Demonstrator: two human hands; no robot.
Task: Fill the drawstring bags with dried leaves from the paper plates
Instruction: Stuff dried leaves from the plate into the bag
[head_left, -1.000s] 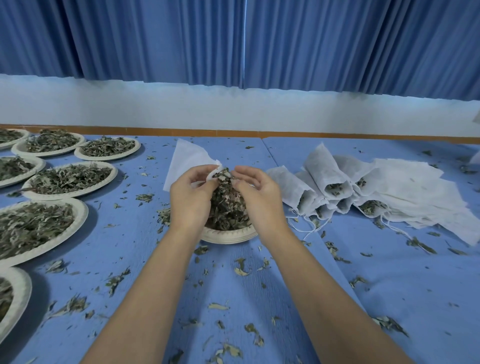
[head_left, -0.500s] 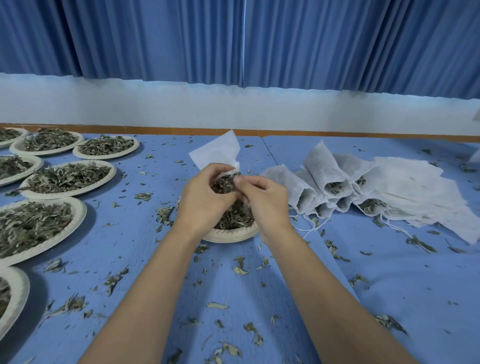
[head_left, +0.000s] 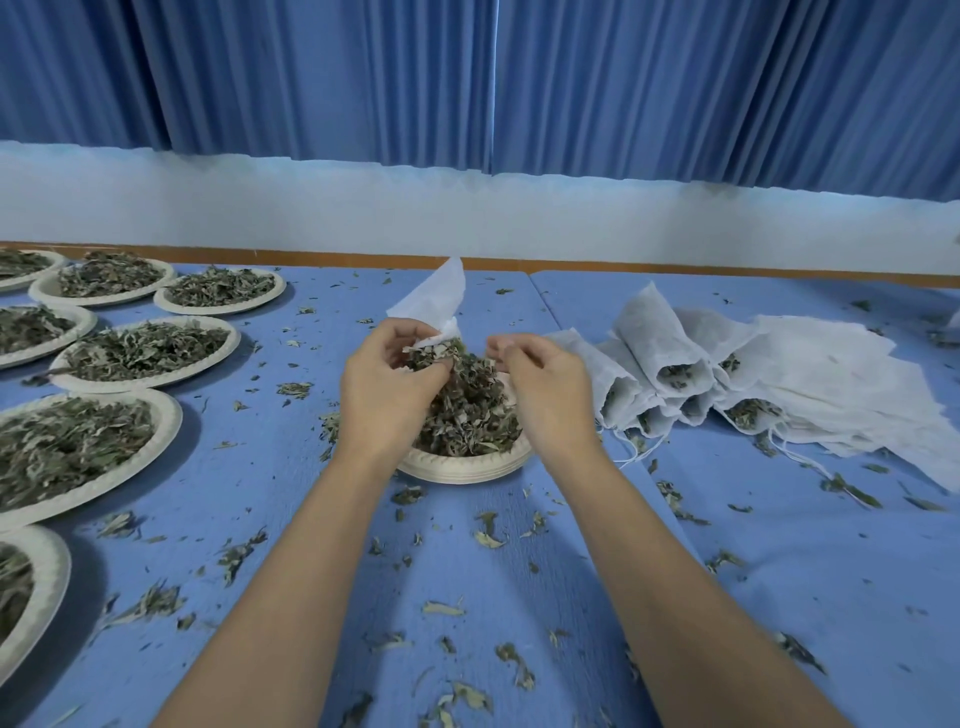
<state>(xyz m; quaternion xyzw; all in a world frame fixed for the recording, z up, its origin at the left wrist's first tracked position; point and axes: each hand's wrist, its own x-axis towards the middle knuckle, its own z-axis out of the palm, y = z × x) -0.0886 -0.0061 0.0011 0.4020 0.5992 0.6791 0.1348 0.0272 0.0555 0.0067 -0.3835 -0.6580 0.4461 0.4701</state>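
— On the blue table (head_left: 467, 597), scattered leaf crumbs; blue curtain (head_left: 675, 88) behind. Risk from here?

— Spilling past the drawstring bag (head_left: 434, 296), pinched at its mouth by the left hand (head_left: 387, 384) above the heaped paper plate (head_left: 462, 470): narrow opening, brittle dried leaves (head_left: 467, 410).

— And the right hand (head_left: 545, 384)?

— Curled beside the pile; holding anything or not, cannot tell. To the right, filled bags (head_left: 670, 364); to the left, more full plates (head_left: 130, 382).

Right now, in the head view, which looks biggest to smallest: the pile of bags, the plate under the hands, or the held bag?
1. pile of bags
2. plate, partly hidden
3. held bag, partly behind the left hand
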